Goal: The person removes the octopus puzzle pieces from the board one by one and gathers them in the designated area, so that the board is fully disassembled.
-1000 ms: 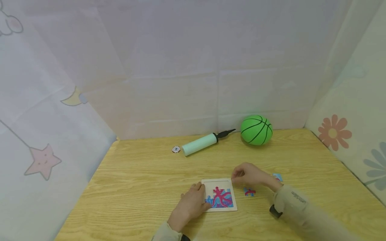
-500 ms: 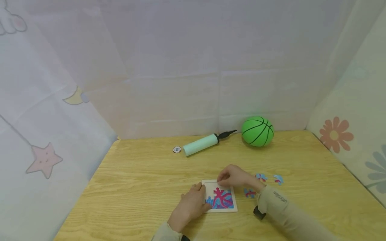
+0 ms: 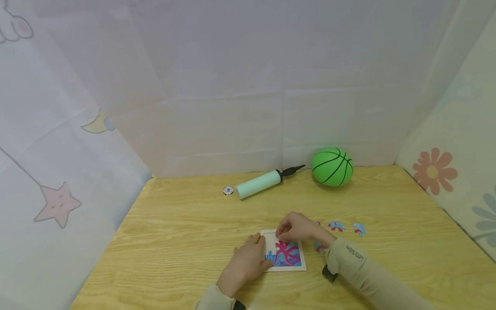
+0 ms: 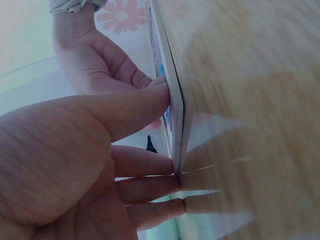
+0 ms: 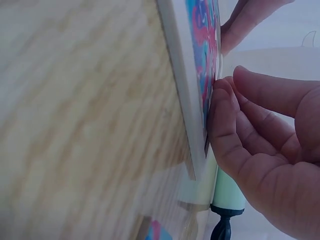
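A square white puzzle tray [image 3: 288, 268] lies on the table, partly filled with joined pieces that form a pink octopus [image 3: 286, 256] on blue and purple. My left hand [image 3: 247, 261] steadies its left side; the thumb [image 4: 155, 95] presses the front rim while the straight fingers [image 4: 150, 187] lie along the edge. Over the upper part of the tray, my right hand [image 3: 297, 227] has curled fingertips [image 5: 222, 97] right at the puzzle surface, around a jigsaw piece mostly hidden beneath them. Loose jigsaw pieces [image 3: 337, 226] lie right of the tray, some partly behind the right wrist.
Farther back are a mint-green hand pump [image 3: 259, 184] with a black nozzle, a green ball [image 3: 332, 167] with black lines, and a round poker chip [image 3: 228, 190]. Behind the wooden table [image 3: 174, 224] hangs a pale cloth backdrop [image 3: 217, 107], with printed side walls.
My right hand has moved left from beside the tray's upper right corner to over its upper part, uncovering loose pieces on the right. The left hand has stayed in place on the tray.
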The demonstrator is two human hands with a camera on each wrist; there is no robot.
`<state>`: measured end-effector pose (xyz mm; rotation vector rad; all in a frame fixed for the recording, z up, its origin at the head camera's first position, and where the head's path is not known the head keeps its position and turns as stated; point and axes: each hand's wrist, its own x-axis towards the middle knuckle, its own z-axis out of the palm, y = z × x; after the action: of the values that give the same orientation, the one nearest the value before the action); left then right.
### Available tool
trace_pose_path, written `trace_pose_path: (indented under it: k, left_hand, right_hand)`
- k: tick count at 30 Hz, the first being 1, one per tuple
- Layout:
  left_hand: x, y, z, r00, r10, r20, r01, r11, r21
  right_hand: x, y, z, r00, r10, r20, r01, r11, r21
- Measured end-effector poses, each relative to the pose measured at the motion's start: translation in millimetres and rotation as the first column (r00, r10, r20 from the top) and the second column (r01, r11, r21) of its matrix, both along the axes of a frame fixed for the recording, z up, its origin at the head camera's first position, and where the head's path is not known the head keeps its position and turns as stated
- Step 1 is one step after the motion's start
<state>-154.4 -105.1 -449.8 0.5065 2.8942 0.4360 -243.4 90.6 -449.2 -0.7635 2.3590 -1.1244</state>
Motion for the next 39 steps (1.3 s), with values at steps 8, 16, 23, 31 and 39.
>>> trace_pose_path:
  k: [8, 16, 23, 31, 39]
  left_hand:
    - [0.3, 0.6, 1.9, 1.0, -0.003, 0.003, 0.003, 1.0, 0.008]
    - [0.8, 0.6, 2.7, 1.0, -0.003, 0.0, 0.003, 1.0, 0.02]
    - [0.9, 0.8, 2.2, 1.0, 0.006, 0.005, -0.007, 0.999, 0.034]
    - [1.5, 1.2, 2.2, 1.0, 0.011, 0.011, -0.011, 0.999, 0.038]
    - [2.1, 0.6, 2.4, 1.0, 0.011, 0.002, -0.012, 0.999, 0.046]
  right_hand:
    - [2.5, -1.7, 1.0, 1.0, 0.009, 0.012, -0.009, 1.0, -0.009]
    - [4.5, -3.1, 2.8, 1.0, 0.022, -0.009, -0.022, 1.0, -0.014]
    - [6.7, -5.3, -0.6, 0.999, 0.03, -0.035, -0.03, 1.0, 0.005]
    - [6.4, -6.9, -4.3, 0.996, 0.047, -0.076, -0.046, 0.999, 0.008]
    - [7.0, -7.4, -1.7, 0.993, 0.054, -0.108, -0.053, 0.999, 0.01]
